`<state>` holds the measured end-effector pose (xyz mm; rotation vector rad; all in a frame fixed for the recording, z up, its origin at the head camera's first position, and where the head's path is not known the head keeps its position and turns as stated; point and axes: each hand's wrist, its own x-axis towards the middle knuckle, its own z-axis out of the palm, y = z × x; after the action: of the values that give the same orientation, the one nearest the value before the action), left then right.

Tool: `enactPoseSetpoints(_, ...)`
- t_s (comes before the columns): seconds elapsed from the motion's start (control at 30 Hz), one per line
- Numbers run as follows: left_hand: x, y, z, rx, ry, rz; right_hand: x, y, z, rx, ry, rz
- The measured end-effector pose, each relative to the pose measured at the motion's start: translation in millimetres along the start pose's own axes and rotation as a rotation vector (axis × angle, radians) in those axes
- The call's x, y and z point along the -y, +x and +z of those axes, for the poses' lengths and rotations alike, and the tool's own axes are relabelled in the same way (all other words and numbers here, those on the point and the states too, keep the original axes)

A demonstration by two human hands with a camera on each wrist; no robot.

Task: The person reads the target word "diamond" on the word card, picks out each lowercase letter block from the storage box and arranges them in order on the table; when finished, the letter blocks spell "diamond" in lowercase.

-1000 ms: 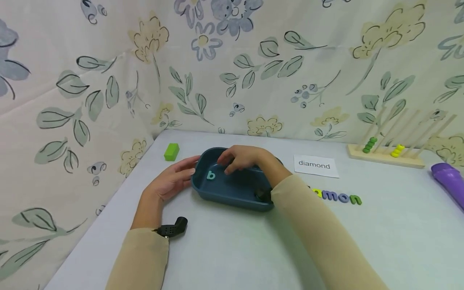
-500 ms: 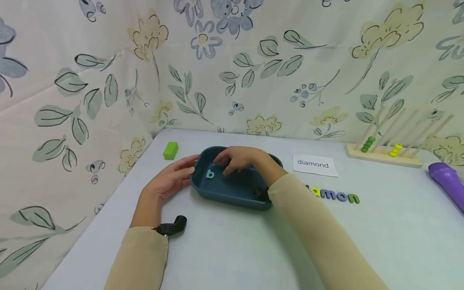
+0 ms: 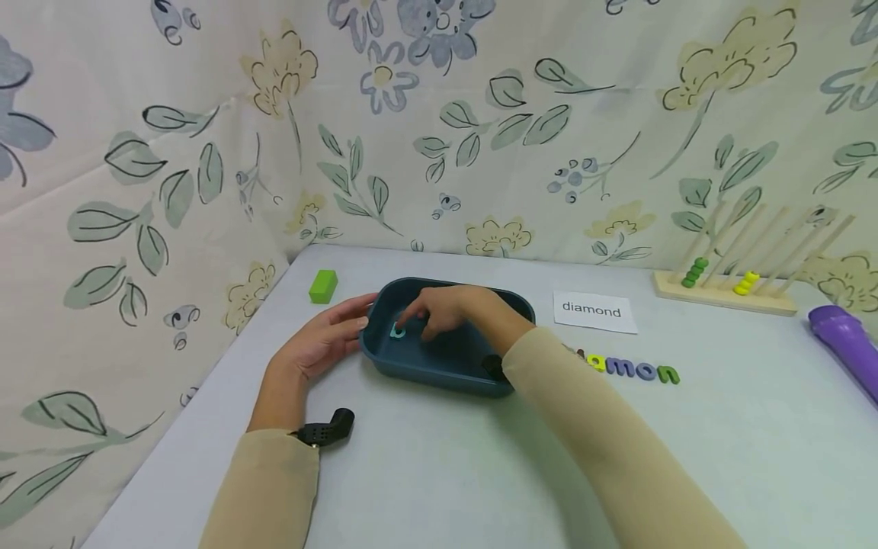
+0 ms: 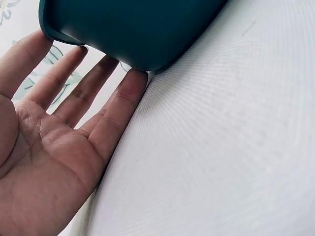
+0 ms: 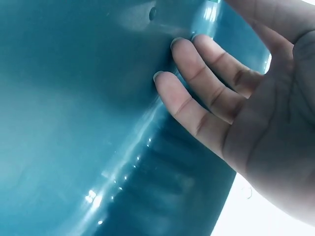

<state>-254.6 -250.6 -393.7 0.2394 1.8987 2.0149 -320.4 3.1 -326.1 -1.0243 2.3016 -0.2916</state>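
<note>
A dark blue oblong tray (image 3: 439, 383) stands on the white table, with a small teal letter b (image 3: 397, 332) lying on its floor near the left end. At that end my left hand (image 3: 317, 341) rests its fingertips against the wall; in the left wrist view those fingers (image 4: 125, 101) are nearly straight below the tray's corner. My right hand (image 3: 449, 309) is inside the tray, its index finger extended onto the letter and partly covering it. The right wrist view has three loosely bent fingers (image 5: 189, 105) beside the tray's inner side; the letter is almost wholly out of that view.
To the right, colourful letters (image 3: 620, 367) form a row reading "amon", its left part hidden by my right sleeve. Behind them lies a card (image 3: 595, 312) printed "diamond". A bead rack (image 3: 723, 294), a purple object (image 3: 847, 343) and a green block (image 3: 323, 287) stand farther out.
My right hand has moved left and slightly down inside the tray, its index finger now over the letter b. The left hand has stayed at the tray's end.
</note>
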Motion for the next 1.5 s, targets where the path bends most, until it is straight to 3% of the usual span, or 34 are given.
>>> enactPoseSetpoints(0.33,0.3,0.2,-1.4,0.002,-0.009,0.004,0,6.0,3,-0.023,-0.042,-0.006)
enactPoseSetpoints(0.57,0.8,0.2,-1.2,-0.005,-0.002,0.005,-4,7.6,6,-0.074,0.003,0.025)
enactPoseSetpoints(0.87,-0.1,0.6,-1.6,-0.001,-0.001,0.008,-2,5.8,4,-0.050,0.017,0.055)
enactPoseSetpoints(1.07,0.5,0.7,-1.1,0.004,0.004,0.013,-7,3.8,5,-0.052,0.016,0.031)
enactPoseSetpoints(1.5,1.2,1.0,-2.6,0.011,0.007,0.018,-14,-5.1,-1,-0.104,0.195,-0.006)
